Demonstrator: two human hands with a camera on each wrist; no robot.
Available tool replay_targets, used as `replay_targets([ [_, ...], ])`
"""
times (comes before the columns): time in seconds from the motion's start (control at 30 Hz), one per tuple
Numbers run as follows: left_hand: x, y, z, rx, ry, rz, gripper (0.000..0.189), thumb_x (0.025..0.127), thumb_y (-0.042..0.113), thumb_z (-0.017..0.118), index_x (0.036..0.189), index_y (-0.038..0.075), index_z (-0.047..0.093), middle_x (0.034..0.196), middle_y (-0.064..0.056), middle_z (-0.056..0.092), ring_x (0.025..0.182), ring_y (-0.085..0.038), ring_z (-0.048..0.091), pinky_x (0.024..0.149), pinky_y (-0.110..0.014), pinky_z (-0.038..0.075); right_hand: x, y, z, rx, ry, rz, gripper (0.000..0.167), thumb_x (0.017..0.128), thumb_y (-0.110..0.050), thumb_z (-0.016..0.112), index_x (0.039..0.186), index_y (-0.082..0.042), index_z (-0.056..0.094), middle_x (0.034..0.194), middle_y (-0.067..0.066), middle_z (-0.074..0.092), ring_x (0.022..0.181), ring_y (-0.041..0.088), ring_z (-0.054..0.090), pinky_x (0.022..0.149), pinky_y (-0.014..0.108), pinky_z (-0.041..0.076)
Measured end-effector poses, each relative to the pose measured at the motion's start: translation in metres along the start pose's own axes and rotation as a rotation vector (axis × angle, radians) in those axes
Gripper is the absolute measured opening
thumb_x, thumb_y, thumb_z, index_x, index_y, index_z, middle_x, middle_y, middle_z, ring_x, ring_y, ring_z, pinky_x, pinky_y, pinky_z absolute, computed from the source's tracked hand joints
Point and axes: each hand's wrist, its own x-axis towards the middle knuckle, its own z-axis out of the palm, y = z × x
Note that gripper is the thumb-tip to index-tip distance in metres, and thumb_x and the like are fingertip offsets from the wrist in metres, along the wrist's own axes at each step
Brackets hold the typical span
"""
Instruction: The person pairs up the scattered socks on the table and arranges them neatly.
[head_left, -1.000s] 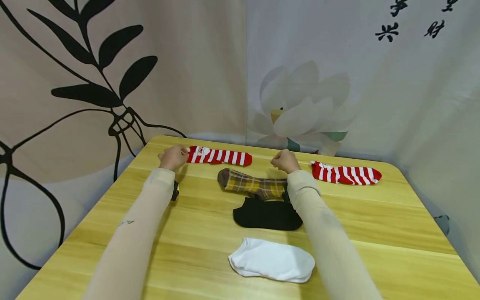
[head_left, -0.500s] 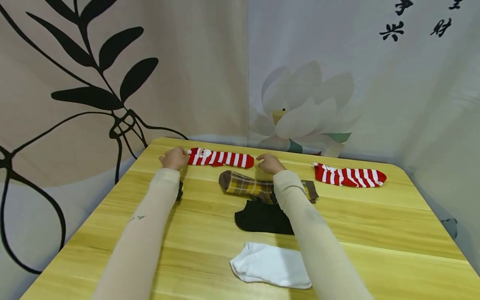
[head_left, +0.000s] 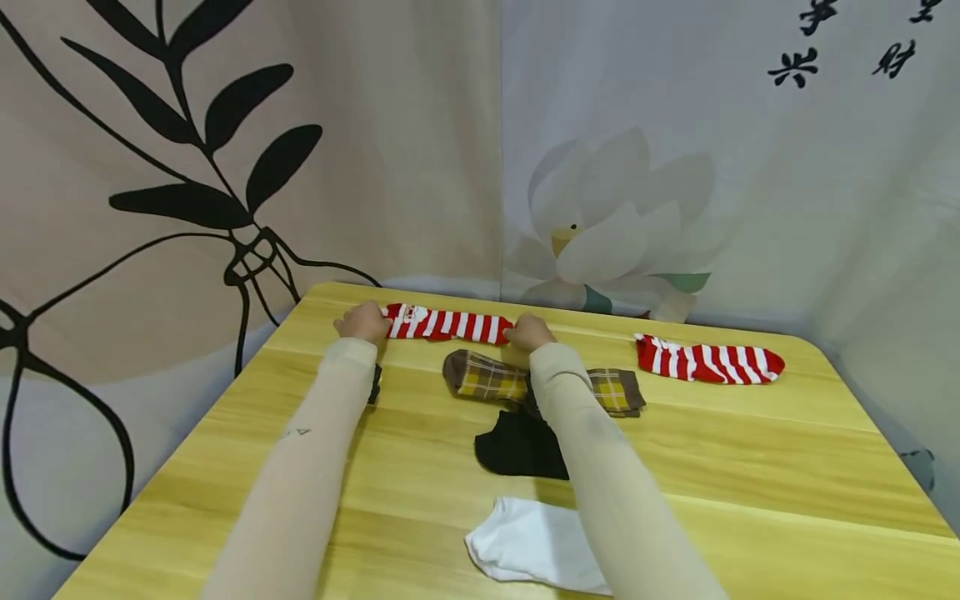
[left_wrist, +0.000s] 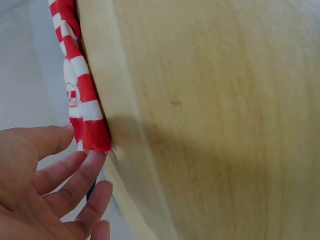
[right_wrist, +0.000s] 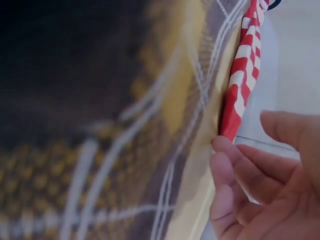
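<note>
A red-and-white striped sock (head_left: 450, 325) lies flat along the table's far edge, a white-bearded figure near its cuff. At the cuff, my left hand (head_left: 363, 322) pinches the end between thumb and fingertips; the left wrist view shows the sock's edge (left_wrist: 90, 112) there. My right hand (head_left: 531, 332) is at the toe. In the right wrist view its fingertips touch or nearly touch the sock's toe (right_wrist: 231, 117), while the thumb stands apart from it. The right forearm passes over a brown-and-yellow plaid sock (head_left: 487, 377) and partly hides it.
A second striped sock (head_left: 708, 361) lies at the far right. Nearer me are a black ankle sock (head_left: 517, 446) and a white ankle sock (head_left: 528, 542), both partly behind my right sleeve. The wooden table (head_left: 750, 450) ends at a printed curtain (head_left: 420, 167).
My right hand has moved left, from between the two striped socks to the toe of the left one. The left hand stays at the cuff. The view has shifted slightly.
</note>
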Motion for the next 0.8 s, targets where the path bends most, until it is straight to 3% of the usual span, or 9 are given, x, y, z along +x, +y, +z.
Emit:
replay_targets([
  [0.07, 0.002, -0.002, 0.003, 0.006, 0.004, -0.005, 0.032, 0.097, 0.028, 0.055, 0.106, 0.000, 0.066, 0.124, -0.022, 0.061, 0.117, -0.041, 0.051, 0.104, -0.059, 0.028, 0.016, 0.007, 0.009, 0.011, 0.038, 0.017, 0.050, 0.099, -0.023, 0.052, 0.053, -0.013, 0.035, 0.047, -0.003, 0.022, 0.044, 0.010, 0.019, 0.047, 0.026, 0.027],
  [0.2, 0.003, -0.003, 0.005, 0.020, 0.016, -0.010, 0.028, 0.095, 0.027, 0.057, 0.099, 0.001, 0.068, 0.118, -0.021, 0.064, 0.113, -0.041, 0.053, 0.102, -0.058, 0.030, 0.015, 0.003, 0.013, -0.020, 0.130, 0.002, 0.046, 0.097, -0.022, 0.056, 0.056, -0.012, 0.036, 0.049, -0.003, 0.025, 0.045, 0.011, 0.026, 0.051, 0.027, 0.032],
  [0.3, 0.003, -0.001, 0.004, 0.035, 0.018, -0.009, 0.026, 0.094, 0.024, 0.056, 0.098, 0.001, 0.068, 0.116, -0.021, 0.065, 0.112, -0.041, 0.054, 0.101, -0.057, 0.031, 0.020, 0.003, 0.016, -0.101, 0.189, -0.031, 0.039, 0.095, -0.024, 0.060, 0.061, -0.011, 0.046, 0.052, 0.001, 0.040, 0.050, 0.015, 0.040, 0.056, 0.031, 0.040],
  [0.43, 0.002, 0.000, 0.004, 0.050, 0.019, -0.020, 0.025, 0.094, 0.022, 0.057, 0.102, 0.001, 0.068, 0.116, -0.022, 0.065, 0.111, -0.041, 0.055, 0.101, -0.056, 0.032, 0.027, -0.001, 0.019, -0.175, 0.179, 0.000, 0.021, 0.092, -0.021, 0.063, 0.079, -0.005, 0.064, 0.078, 0.011, 0.067, 0.074, 0.023, 0.063, 0.069, 0.036, 0.051],
  [0.57, 0.003, 0.000, 0.003, 0.050, 0.016, -0.023, 0.023, 0.093, 0.020, 0.059, 0.101, 0.001, 0.068, 0.113, -0.021, 0.066, 0.108, -0.040, 0.057, 0.100, -0.056, 0.032, 0.047, 0.005, 0.024, -0.159, 0.162, 0.056, 0.018, 0.088, -0.015, 0.065, 0.095, 0.001, 0.067, 0.098, 0.017, 0.070, 0.091, 0.030, 0.067, 0.077, 0.041, 0.054],
  [0.63, 0.004, 0.000, 0.003, 0.044, 0.010, -0.015, 0.019, 0.092, 0.018, 0.059, 0.099, 0.002, 0.068, 0.113, -0.020, 0.066, 0.107, -0.039, 0.056, 0.100, -0.056, 0.031, 0.080, 0.028, 0.039, -0.159, 0.209, 0.038, 0.015, 0.082, -0.015, 0.067, 0.088, 0.000, 0.067, 0.090, 0.015, 0.070, 0.082, 0.029, 0.066, 0.068, 0.040, 0.053],
  [0.8, 0.006, -0.002, 0.004, 0.014, 0.008, -0.003, 0.011, 0.090, 0.011, 0.057, 0.087, 0.004, 0.065, 0.107, -0.020, 0.067, 0.104, -0.039, 0.056, 0.099, -0.056, 0.031, 0.146, 0.072, 0.065, -0.122, 0.200, 0.026, 0.016, 0.078, -0.015, 0.070, 0.084, -0.001, 0.066, 0.086, 0.015, 0.067, 0.075, 0.029, 0.061, 0.062, 0.040, 0.050],
])
